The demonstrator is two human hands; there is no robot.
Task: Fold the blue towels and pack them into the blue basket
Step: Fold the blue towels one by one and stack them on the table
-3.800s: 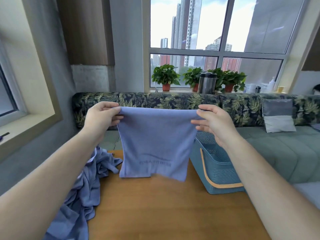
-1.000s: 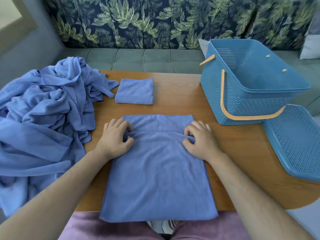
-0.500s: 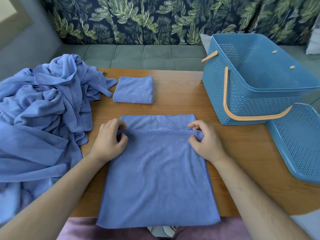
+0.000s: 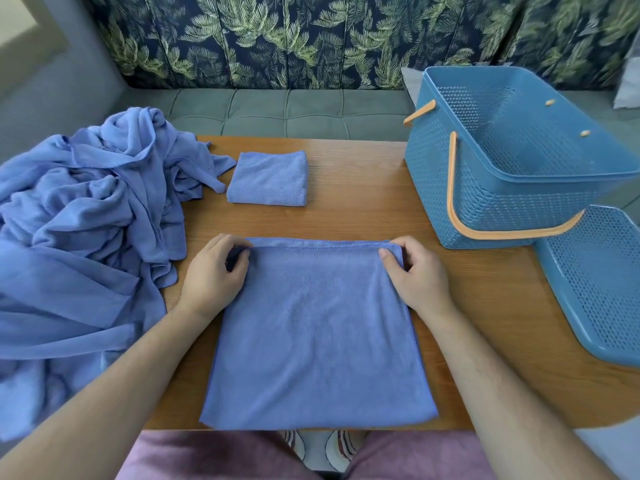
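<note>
We see a matt, fuzzy blue cloth towel [image 4: 311, 334] on the smooth, wood-grain brown counter [image 4: 363, 188]; right of it, a perforated blue plastic basket [image 4: 429, 188] with slight sheen.

A wooden table [image 4: 363, 188] fills the middle of the frame before me. Behind it, across the top, runs a sofa with a tufted green seat [image 4: 287, 112] and a dark leaf-print backrest [image 4: 277, 39]. A grey wall [image 4: 52, 88] stands upper left, softly daylit.

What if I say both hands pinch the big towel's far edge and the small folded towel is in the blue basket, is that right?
No: in the head view the small folded towel lies on the table, outside the blue basket. The rest holds.
</note>
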